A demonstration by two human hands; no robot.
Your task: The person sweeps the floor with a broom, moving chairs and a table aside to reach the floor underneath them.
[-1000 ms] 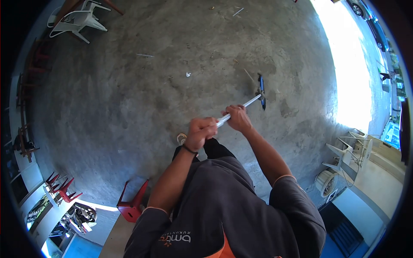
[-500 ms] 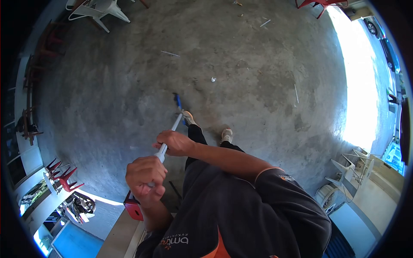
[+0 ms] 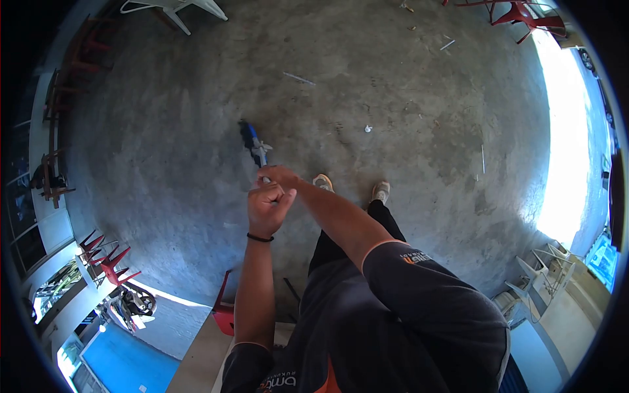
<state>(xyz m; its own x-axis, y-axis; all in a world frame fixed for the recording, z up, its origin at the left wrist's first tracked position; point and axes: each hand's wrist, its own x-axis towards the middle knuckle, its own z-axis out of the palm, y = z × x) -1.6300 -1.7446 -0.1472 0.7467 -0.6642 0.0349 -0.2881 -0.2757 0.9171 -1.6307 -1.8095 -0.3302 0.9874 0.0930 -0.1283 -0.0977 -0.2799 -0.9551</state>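
A broom (image 3: 252,135) with a blue head and dark bristles touches the concrete floor, left of my feet. A whitish part shows where its head meets the handle. My right hand (image 3: 282,175) crosses in front of my body and is closed around the pale handle, lower down. My left hand (image 3: 267,204), with a dark band at the wrist, is closed at the handle's upper end, just nearer to me. The hands hide most of the handle, seen almost end-on.
Litter lies ahead on the floor: a pale strip (image 3: 299,78), a crumpled white scrap (image 3: 368,129) and a thin white stick (image 3: 483,159). A red chair (image 3: 225,313) stands close at my left. More chairs line the room, including a white chair (image 3: 178,12) at the far left.
My hands have moved forward, away from my body, tilting the handle. The broom head has swung out to the left of my feet. The whole view has shifted, with floor items appearing further right.
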